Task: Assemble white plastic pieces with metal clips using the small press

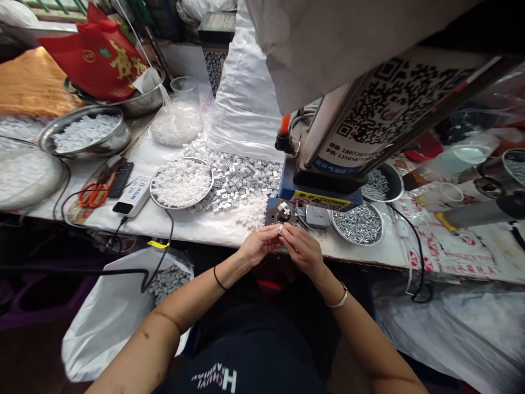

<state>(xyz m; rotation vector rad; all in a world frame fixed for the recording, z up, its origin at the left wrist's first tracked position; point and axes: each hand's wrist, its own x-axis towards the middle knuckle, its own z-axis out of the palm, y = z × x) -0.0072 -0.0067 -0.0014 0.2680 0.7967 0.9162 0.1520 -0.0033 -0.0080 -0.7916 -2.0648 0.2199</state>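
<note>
White-covered table [219, 223] — green bars [59, 6], upper left — dark floor [28, 355], lower left.

We're in a small workshop, prob. an assembly spot: a press [328, 180] w/ a caution label over the surface [197, 224], bowls of metal pins [357, 223] & heaps of small plastic parts [241, 178] nearby.
</note>
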